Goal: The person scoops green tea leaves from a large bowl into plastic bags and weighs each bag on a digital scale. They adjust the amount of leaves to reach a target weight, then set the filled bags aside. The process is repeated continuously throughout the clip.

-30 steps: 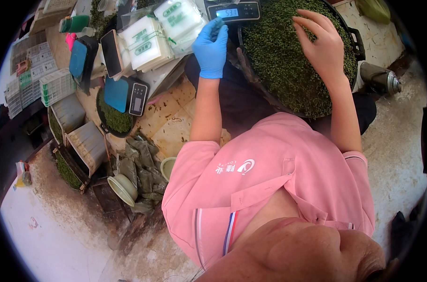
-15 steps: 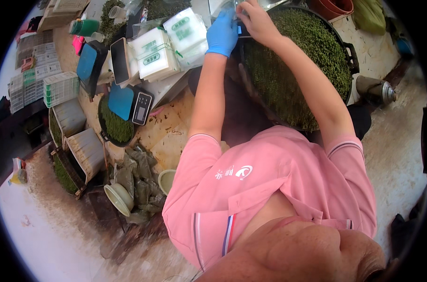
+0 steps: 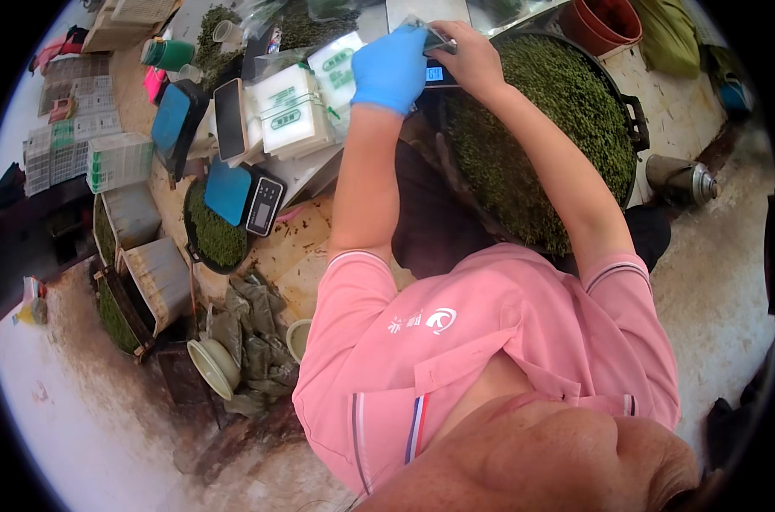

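My left hand, in a blue glove, is closed on the edge of a small clear plastic bag at the top of the view. My bare right hand pinches the bag's other side. What the bag holds is hidden by my fingers. Just below both hands shows the lit display of a digital scale. Under my right forearm stands a wide black pan heaped with small green bits. Left of the gloved hand lie banded stacks of white printed bags.
A phone leans beside the bag stacks. Two blue-topped scales are at the left, one above a smaller green-filled pan. A metal canister and a red bucket flank the big pan. Bowls and crates stand left.
My gloved hand has come down and left, its back now turned up. My right hand has lowered slightly. The scale's lit display now shows more fully between them.
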A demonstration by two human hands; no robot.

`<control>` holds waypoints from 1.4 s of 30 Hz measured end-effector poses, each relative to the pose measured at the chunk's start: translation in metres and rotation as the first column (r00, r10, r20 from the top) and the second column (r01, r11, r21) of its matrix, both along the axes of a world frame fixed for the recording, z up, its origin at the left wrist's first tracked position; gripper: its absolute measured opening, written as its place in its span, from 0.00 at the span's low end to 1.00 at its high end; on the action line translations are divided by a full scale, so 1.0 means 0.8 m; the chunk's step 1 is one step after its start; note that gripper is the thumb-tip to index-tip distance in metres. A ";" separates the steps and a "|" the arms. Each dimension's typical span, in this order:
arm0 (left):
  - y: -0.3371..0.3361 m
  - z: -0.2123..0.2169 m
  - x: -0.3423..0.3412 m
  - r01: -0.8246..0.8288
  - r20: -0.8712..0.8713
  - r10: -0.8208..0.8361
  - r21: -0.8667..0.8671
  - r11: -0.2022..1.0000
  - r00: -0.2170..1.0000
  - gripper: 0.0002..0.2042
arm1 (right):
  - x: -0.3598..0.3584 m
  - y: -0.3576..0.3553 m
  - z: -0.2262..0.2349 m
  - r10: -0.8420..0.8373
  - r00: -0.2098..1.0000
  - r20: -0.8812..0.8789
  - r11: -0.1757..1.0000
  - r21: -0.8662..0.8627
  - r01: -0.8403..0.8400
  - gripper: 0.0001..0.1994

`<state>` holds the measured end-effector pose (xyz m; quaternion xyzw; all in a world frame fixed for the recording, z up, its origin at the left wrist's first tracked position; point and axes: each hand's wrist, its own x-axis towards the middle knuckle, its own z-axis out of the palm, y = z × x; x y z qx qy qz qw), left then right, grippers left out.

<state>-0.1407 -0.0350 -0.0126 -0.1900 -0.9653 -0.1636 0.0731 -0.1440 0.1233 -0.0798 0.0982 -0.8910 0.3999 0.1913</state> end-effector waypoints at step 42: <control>-0.142 -0.044 -0.306 -0.172 -0.418 -0.070 -0.514 0.841 0.906 0.14 | 0.130 0.085 0.103 -0.040 0.999 -0.005 0.997 -0.073 0.040 0.10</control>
